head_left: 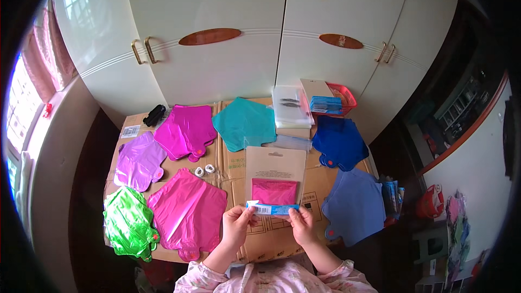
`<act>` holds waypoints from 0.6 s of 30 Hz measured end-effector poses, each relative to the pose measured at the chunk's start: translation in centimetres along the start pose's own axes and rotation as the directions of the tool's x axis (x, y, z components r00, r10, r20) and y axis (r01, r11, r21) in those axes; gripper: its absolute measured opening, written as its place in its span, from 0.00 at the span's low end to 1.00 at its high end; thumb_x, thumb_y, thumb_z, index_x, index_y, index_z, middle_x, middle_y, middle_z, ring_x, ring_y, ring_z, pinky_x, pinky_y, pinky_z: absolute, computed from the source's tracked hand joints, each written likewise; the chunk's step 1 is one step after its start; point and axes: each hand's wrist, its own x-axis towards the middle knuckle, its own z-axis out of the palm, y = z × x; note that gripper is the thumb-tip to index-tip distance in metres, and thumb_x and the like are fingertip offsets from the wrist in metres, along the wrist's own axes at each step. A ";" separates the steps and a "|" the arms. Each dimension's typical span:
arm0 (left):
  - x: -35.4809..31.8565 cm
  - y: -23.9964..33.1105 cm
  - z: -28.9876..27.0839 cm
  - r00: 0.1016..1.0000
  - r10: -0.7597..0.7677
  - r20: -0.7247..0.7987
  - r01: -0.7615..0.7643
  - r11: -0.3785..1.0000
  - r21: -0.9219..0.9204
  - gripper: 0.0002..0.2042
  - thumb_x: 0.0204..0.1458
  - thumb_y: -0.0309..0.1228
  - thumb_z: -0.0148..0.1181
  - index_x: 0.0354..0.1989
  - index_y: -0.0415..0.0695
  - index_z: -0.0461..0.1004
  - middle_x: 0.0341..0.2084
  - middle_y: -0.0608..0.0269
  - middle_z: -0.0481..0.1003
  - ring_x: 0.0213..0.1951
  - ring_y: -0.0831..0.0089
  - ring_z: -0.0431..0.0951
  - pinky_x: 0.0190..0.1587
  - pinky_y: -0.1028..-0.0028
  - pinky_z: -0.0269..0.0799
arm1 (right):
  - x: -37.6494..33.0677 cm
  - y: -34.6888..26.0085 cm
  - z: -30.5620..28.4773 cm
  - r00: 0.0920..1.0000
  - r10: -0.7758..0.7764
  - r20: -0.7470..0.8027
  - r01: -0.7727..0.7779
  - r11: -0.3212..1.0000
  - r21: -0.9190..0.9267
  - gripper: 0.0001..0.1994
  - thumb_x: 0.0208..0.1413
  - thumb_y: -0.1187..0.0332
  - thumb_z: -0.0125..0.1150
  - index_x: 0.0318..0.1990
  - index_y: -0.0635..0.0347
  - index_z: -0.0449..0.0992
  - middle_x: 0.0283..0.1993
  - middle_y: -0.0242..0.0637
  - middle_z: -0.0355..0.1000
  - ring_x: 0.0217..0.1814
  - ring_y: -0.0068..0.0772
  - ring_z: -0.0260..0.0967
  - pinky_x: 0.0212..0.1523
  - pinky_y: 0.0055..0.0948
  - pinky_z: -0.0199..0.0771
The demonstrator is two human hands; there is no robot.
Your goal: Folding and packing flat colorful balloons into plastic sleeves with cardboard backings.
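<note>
- A green foil balloon (129,227), flat and crinkled, lies at the near left corner of the cardboard-covered counter (232,167).
- A lilac foil balloon (139,161) lies just behind it, with a small white barcode label (130,131) and a black object (154,115) at the far left corner.
- A magenta foil balloon (186,130) lies at the back, overlapping the lilac one's edge.
- A pink foil balloon (188,213) lies at the front, just beside the green one.
- Two small white rings (204,170) rest between the magenta and pink balloons.
- The left hand (237,224) pinches the left end of a blue-and-white paper strip (271,209) between thumb and fingers.
- A teal foil balloon (245,123) lies at the back centre.
- A tan backing card (275,168) lies flat in the middle, with a folded pink balloon (274,191) on its lower part; the strip is held across the card's near edge.
- The right hand (302,224) grips the strip's right end.
- A stack of clear plastic bags (292,106) sits behind, next to a red basket (345,98) holding blue packets (325,104).
- A dark blue foil balloon (339,143) lies at the right.
- A slate-blue foil balloon (354,206) lies nearer, overhanging the counter's right edge.
</note>
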 end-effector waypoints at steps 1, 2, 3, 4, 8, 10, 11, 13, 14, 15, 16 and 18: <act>0.0 -0.1 -0.1 1.000 0.004 0.009 -0.004 1.000 0.009 0.07 0.56 0.30 0.59 0.29 0.39 0.75 0.23 0.61 0.78 0.24 0.79 0.76 0.26 0.80 0.71 | 0.1 -0.2 0.1 1.000 -0.004 0.005 0.004 1.000 0.003 0.12 0.64 0.66 0.49 0.41 0.68 0.72 0.37 0.32 0.72 0.42 0.24 0.72 0.48 0.27 0.73; 0.0 -0.3 -0.3 1.000 0.008 0.019 -0.009 1.000 0.018 0.07 0.56 0.29 0.59 0.30 0.39 0.75 0.24 0.62 0.78 0.25 0.78 0.76 0.27 0.80 0.71 | 0.1 -0.2 0.1 1.000 -0.008 0.011 0.008 1.000 0.005 0.12 0.65 0.66 0.49 0.41 0.68 0.72 0.37 0.32 0.72 0.41 0.24 0.72 0.47 0.27 0.73; 0.0 -0.1 -0.1 0.999 0.012 0.031 -0.013 1.000 0.026 0.06 0.56 0.29 0.59 0.31 0.39 0.75 0.25 0.62 0.78 0.26 0.78 0.77 0.28 0.80 0.72 | 0.0 0.0 -0.1 1.000 -0.006 -0.009 0.005 1.000 -0.019 0.12 0.65 0.66 0.48 0.41 0.68 0.72 0.37 0.32 0.72 0.42 0.25 0.72 0.47 0.27 0.73; -0.1 0.1 0.4 0.999 0.007 0.032 -0.007 1.000 0.011 0.06 0.56 0.29 0.59 0.32 0.39 0.75 0.26 0.62 0.78 0.27 0.77 0.77 0.30 0.79 0.73 | 0.0 0.6 -0.6 1.000 -0.003 -0.028 0.002 0.999 -0.044 0.12 0.65 0.66 0.48 0.41 0.68 0.72 0.38 0.32 0.72 0.42 0.26 0.72 0.47 0.27 0.73; -0.3 0.4 1.2 0.999 -0.031 0.020 0.032 0.996 -0.084 0.05 0.55 0.26 0.59 0.36 0.38 0.73 0.28 0.61 0.79 0.32 0.75 0.79 0.34 0.77 0.75 | 0.0 -0.4 0.5 0.999 0.012 -0.037 -0.012 1.000 -0.013 0.12 0.65 0.65 0.48 0.41 0.67 0.72 0.37 0.30 0.72 0.39 0.22 0.71 0.45 0.24 0.72; -0.2 0.0 0.8 0.999 -0.034 0.026 0.037 0.990 -0.135 0.04 0.55 0.25 0.58 0.37 0.38 0.73 0.29 0.60 0.79 0.32 0.73 0.80 0.34 0.76 0.75 | 0.1 -1.1 1.2 0.999 0.035 -0.020 -0.035 0.999 0.029 0.11 0.64 0.66 0.50 0.41 0.66 0.72 0.36 0.29 0.72 0.38 0.20 0.71 0.45 0.23 0.71; -0.2 -0.1 0.6 0.999 -0.024 0.036 0.030 0.988 -0.153 0.04 0.55 0.25 0.58 0.36 0.38 0.73 0.29 0.59 0.79 0.32 0.73 0.80 0.34 0.76 0.75 | 0.1 -1.2 1.3 0.999 0.047 -0.011 -0.046 0.998 0.050 0.10 0.64 0.66 0.51 0.41 0.66 0.72 0.36 0.29 0.72 0.38 0.19 0.71 0.45 0.22 0.71; -0.1 -0.3 0.5 0.999 0.000 0.041 0.007 0.985 -0.173 0.03 0.55 0.24 0.59 0.34 0.39 0.73 0.28 0.58 0.79 0.32 0.72 0.80 0.34 0.76 0.75 | 0.1 0.1 0.1 0.999 -0.029 -0.017 0.027 0.996 -0.083 0.09 0.63 0.67 0.53 0.42 0.66 0.72 0.37 0.29 0.73 0.38 0.20 0.71 0.46 0.21 0.70; 0.0 -0.4 0.5 0.999 0.013 0.036 -0.007 0.985 -0.175 0.03 0.54 0.24 0.59 0.33 0.39 0.72 0.28 0.57 0.79 0.32 0.71 0.80 0.34 0.76 0.75 | 0.1 0.5 -0.3 0.998 -0.066 -0.016 0.063 0.987 -0.150 0.09 0.62 0.67 0.54 0.42 0.65 0.71 0.37 0.29 0.73 0.37 0.20 0.72 0.46 0.21 0.70; 0.1 -0.6 0.5 0.999 0.027 0.027 -0.022 0.984 -0.177 0.03 0.54 0.24 0.59 0.32 0.40 0.72 0.28 0.57 0.79 0.31 0.71 0.80 0.33 0.76 0.75 | 0.2 0.4 -0.3 0.998 -0.061 -0.023 0.057 0.987 -0.151 0.08 0.61 0.68 0.55 0.41 0.65 0.72 0.38 0.30 0.74 0.38 0.21 0.72 0.46 0.22 0.71; 0.1 -0.7 0.4 0.999 0.032 0.015 -0.029 0.982 -0.185 0.03 0.54 0.24 0.60 0.31 0.40 0.71 0.28 0.57 0.79 0.31 0.71 0.80 0.33 0.76 0.75 | 0.5 0.1 -0.2 0.998 -0.056 -0.030 0.051 0.987 -0.153 0.08 0.61 0.68 0.55 0.40 0.65 0.72 0.38 0.31 0.74 0.38 0.22 0.73 0.46 0.23 0.72; 0.2 -1.0 0.3 0.999 0.040 -0.007 -0.041 0.979 -0.202 0.04 0.53 0.23 0.60 0.29 0.42 0.70 0.27 0.57 0.79 0.30 0.72 0.80 0.33 0.75 0.75 | 0.6 -0.4 0.0 0.999 -0.035 -0.032 0.031 0.993 -0.110 0.07 0.60 0.69 0.56 0.40 0.64 0.72 0.38 0.33 0.75 0.38 0.24 0.73 0.45 0.26 0.74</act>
